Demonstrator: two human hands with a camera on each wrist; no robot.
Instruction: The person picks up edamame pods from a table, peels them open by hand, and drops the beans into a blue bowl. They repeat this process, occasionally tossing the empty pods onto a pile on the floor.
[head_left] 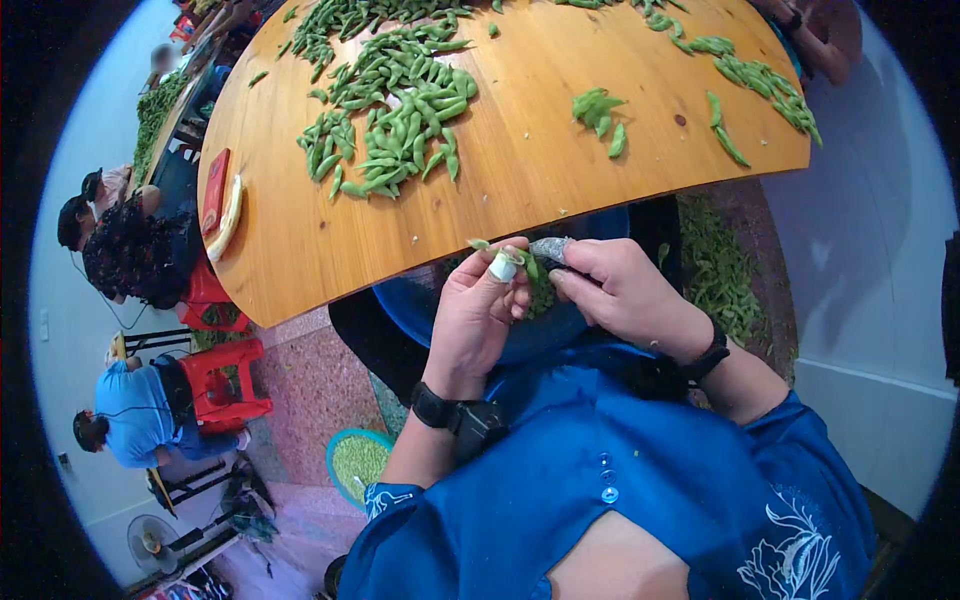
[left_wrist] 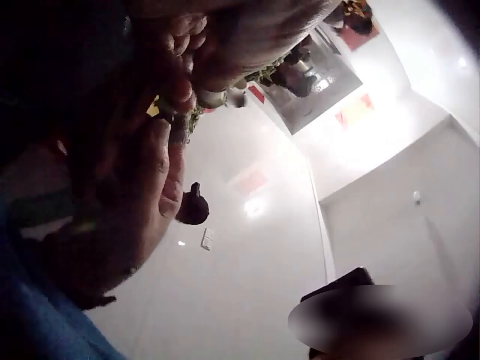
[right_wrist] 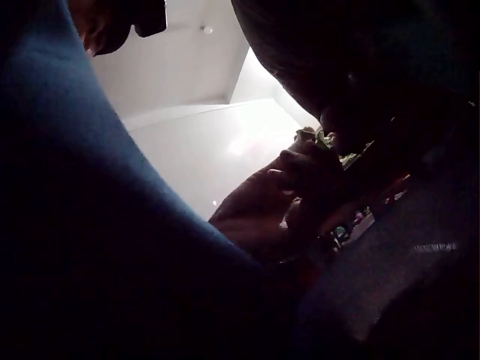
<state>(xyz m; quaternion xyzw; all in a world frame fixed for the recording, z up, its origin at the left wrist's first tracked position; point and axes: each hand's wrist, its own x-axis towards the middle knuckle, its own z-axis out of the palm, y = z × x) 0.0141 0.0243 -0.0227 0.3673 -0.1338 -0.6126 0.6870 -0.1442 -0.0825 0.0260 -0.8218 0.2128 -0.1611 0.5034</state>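
Both hands meet just off the table's near edge, over a blue basin (head_left: 505,352). My left hand (head_left: 472,318), with white tape round its thumb, pinches green soybean pods (head_left: 533,272); one pod tip pokes out past its fingers. From the other side my right hand (head_left: 632,298) grips at the same pods, a grey wrapping (head_left: 549,250) on one digit. Seen from the left wrist, the fingers crowd together and hide most of the pods. The right wrist view is very dark, with a bit of green (right_wrist: 306,135) at the fingers.
On the wooden table (head_left: 540,95) lie a large heap of pods (head_left: 415,125), smaller bunches, a red box (head_left: 215,190) and a pale curved strip (head_left: 228,218). Pods litter the floor at right. A teal-rimmed basin (head_left: 333,470) of shelled beans stands at left, near red stools (head_left: 222,385) and seated people.
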